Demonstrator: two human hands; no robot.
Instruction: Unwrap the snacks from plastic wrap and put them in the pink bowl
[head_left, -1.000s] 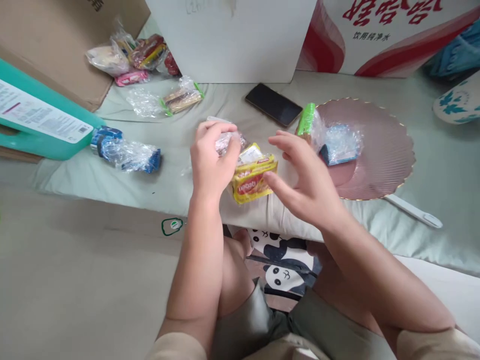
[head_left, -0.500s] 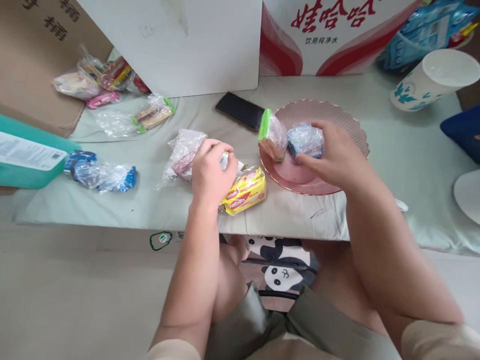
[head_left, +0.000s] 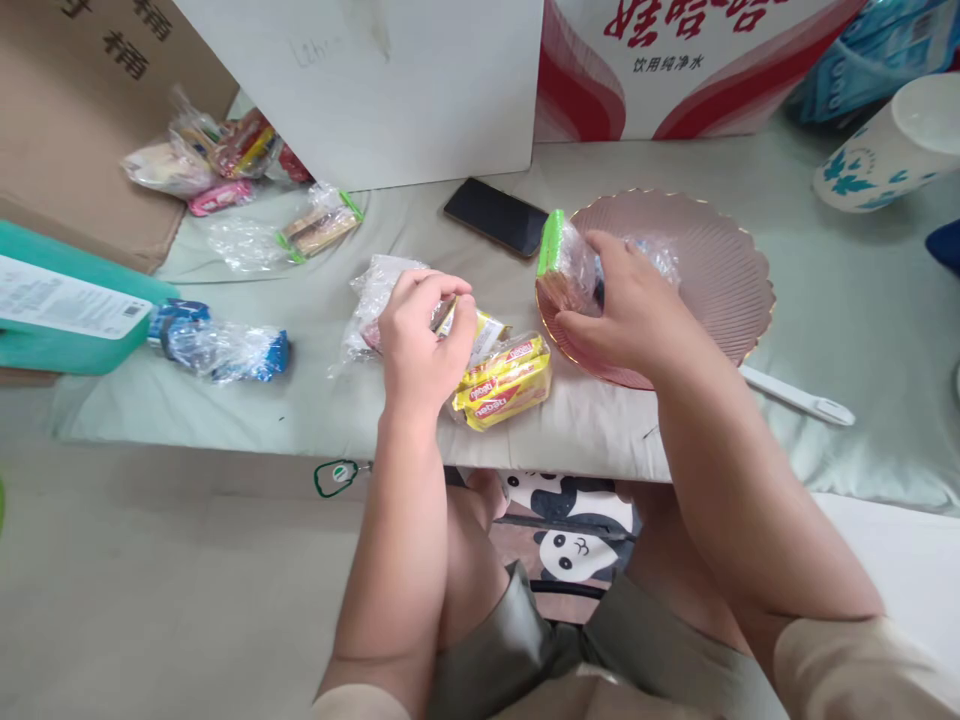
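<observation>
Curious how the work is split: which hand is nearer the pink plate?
Right. The right hand is over the left part of the pink plate, beside the green-ended packet; the left hand is off the plate, to its left, by the yellow pack.

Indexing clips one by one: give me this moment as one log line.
left hand: by yellow packs, grip unclear | right hand: over plate, by green-edged packet, grip unclear | phone: on cloth
</observation>
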